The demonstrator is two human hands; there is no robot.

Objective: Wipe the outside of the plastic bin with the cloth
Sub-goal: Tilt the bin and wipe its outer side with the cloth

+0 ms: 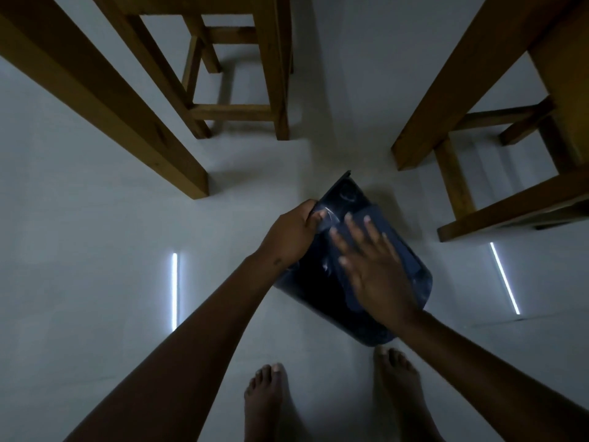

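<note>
- The plastic bin lies tipped on the floor, just right of the frame's centre.
- The left hand grips the bin's upper-left edge.
- The right hand lies flat on top of the bin, fingers spread toward the upper left.
- Two bare feet stand at the bottom centre, the right-hand one just below the bin.
- A wooden stool stands at the upper centre.
- A wooden beam runs from the upper left toward the centre.
- More wooden furniture fills the upper right.
</note>
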